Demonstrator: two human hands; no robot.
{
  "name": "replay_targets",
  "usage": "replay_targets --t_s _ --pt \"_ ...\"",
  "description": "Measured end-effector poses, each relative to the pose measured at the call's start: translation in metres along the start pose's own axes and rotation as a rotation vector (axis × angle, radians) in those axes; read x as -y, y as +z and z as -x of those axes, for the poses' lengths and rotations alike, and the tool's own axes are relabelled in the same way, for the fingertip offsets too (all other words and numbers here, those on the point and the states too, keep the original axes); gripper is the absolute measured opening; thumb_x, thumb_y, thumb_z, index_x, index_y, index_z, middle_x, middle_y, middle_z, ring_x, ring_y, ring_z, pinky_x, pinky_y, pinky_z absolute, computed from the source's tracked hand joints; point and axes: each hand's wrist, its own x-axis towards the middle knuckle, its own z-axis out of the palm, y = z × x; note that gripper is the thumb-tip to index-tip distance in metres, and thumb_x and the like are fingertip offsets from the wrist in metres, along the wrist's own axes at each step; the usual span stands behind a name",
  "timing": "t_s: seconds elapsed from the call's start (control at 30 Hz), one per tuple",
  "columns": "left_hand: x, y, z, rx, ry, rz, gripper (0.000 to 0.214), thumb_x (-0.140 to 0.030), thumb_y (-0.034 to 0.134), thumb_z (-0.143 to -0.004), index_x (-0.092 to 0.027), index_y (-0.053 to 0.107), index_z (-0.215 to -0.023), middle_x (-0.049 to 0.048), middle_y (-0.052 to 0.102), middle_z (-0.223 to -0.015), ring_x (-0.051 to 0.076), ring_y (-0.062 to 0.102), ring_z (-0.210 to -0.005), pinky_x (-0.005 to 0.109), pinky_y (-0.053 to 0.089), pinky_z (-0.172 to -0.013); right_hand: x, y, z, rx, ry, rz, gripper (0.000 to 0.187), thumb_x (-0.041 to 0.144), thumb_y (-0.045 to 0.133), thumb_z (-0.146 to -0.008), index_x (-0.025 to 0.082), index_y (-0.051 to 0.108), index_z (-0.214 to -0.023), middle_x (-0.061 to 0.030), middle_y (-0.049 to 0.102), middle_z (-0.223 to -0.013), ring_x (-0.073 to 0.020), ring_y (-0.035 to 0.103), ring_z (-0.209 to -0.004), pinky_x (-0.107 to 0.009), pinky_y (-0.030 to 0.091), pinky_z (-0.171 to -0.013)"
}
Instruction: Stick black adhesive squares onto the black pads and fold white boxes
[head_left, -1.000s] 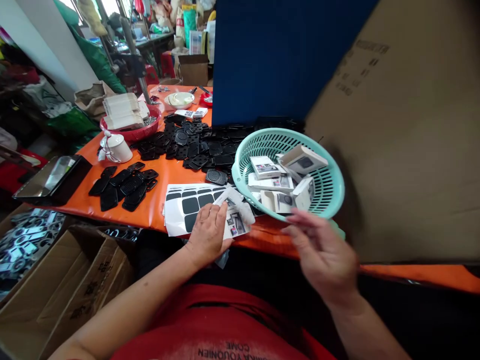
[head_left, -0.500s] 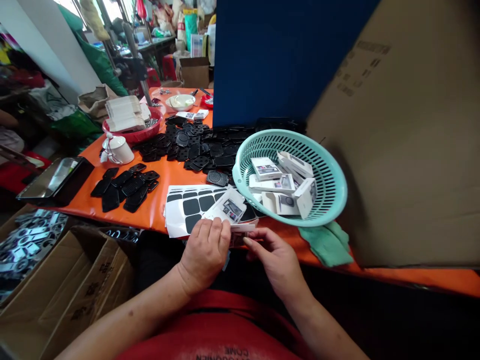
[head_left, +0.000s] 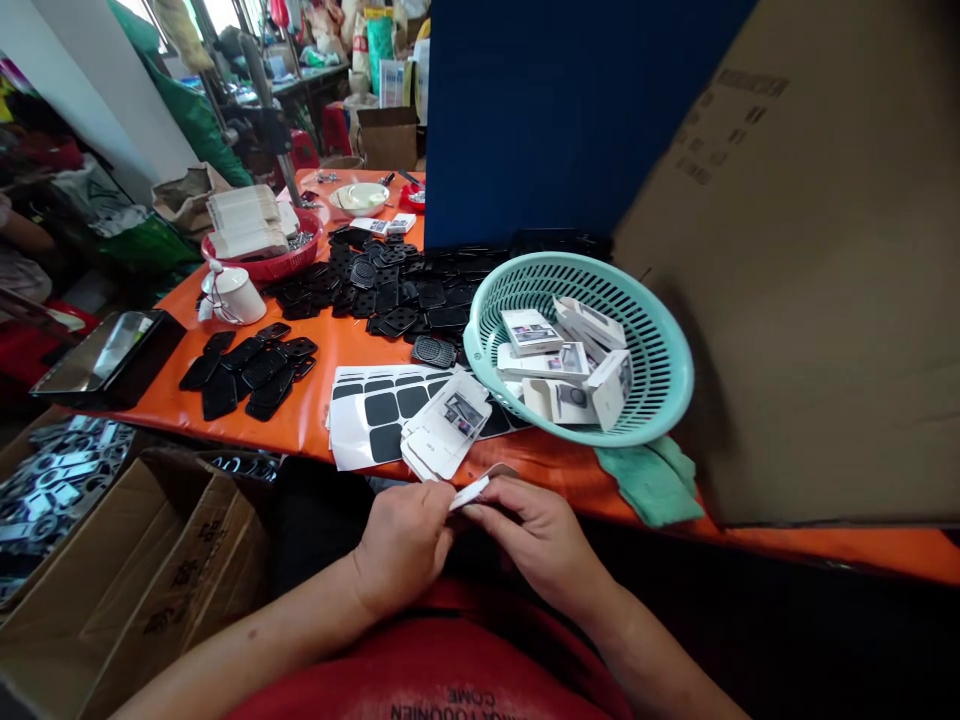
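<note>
A small white printed carton (head_left: 471,493) is held near the table's front edge, seen nearly edge-on. My left hand (head_left: 405,535) is closed around its left end. On the other end, my right hand (head_left: 544,530) pinches it between thumb and fingers. Just beyond my hands lie a few flattened white cartons (head_left: 450,428) with printed pictures. They rest on sheets of black stickers (head_left: 352,440). To the right stands a mint-green plastic basket (head_left: 679,375), with several white boxes (head_left: 531,330) inside, some with open flaps.
Black plastic pieces (head_left: 386,295) are heaped across the orange table (head_left: 322,345), with a smaller pile (head_left: 259,370) on the left. A white mug (head_left: 234,297) and red basket (head_left: 262,268) stand behind. Cardboard (head_left: 817,300) and a blue panel (head_left: 547,120) rise at right. A green cloth (head_left: 652,485) hangs at the edge.
Both hands have brought the carton a little down toward my body and tilted it. The flattened cartons on the sticker sheets now show more fully.
</note>
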Motion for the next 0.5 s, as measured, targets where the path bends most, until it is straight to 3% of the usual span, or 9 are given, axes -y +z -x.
replay_targets --t_s 0.07,0.13,0.23,0.33,0.5 --pt "0.0 0.002 0.0 0.036 -0.203 0.366 0.012 -0.025 0.053 -0.088 -0.016 0.06 -0.085 0.0049 0.066 -0.077 0.018 0.061 -0.069 0.028 0.047 -0.063 -0.005 -0.005 0.001 -0.231 -0.2 0.206 0.012 0.025 0.068 -0.083 0.023 0.074 -0.093 -0.0049 0.064 -0.092 -0.0109 0.059 -0.061 -0.024 0.054 -0.058" --pt "-0.001 0.005 0.001 0.032 -0.354 0.694 0.019 -0.033 0.058 -0.087 -0.016 0.06 -0.097 0.0055 0.069 -0.087 0.018 0.062 -0.076 0.028 0.049 -0.068 -0.017 -0.01 0.003 -0.41 -0.271 0.298 0.02 0.024 0.072 -0.081 0.023 0.072 -0.101 -0.006 0.062 -0.102 -0.0091 0.058 -0.058 -0.028 0.057 -0.065" --pt "-0.005 0.01 0.005 0.04 -0.415 0.945 0.034 -0.035 0.063 -0.084 -0.016 0.054 -0.11 0.007 0.068 -0.098 0.019 0.063 -0.083 0.029 0.05 -0.074 -0.038 -0.008 0.009 -0.35 -0.193 0.179 0.024 0.029 0.071 -0.083 0.023 0.068 -0.106 -0.0051 0.065 -0.096 -0.0141 0.065 -0.067 -0.03 0.059 -0.068" --pt "-0.007 0.012 0.012 0.066 -0.379 0.933 0.043 -0.038 0.06 -0.088 -0.016 0.046 -0.122 0.0089 0.066 -0.106 0.02 0.062 -0.092 0.032 0.049 -0.082 -0.051 -0.001 0.017 -0.282 -0.126 0.033 0.025 0.029 0.066 -0.088 0.024 0.064 -0.113 -0.0039 0.07 -0.09 -0.0177 0.069 -0.075 -0.029 0.061 -0.066" --pt "-0.001 0.012 0.021 0.173 -0.288 0.902 0.048 -0.043 0.047 -0.095 -0.017 0.036 -0.134 0.0101 0.063 -0.115 0.021 0.06 -0.1 0.034 0.048 -0.088 -0.044 -0.003 0.029 -0.265 -0.36 0.184 0.036 0.017 0.065 -0.087 0.026 0.061 -0.121 -0.0052 0.07 -0.101 -0.019 0.068 -0.088 -0.029 0.058 -0.077"
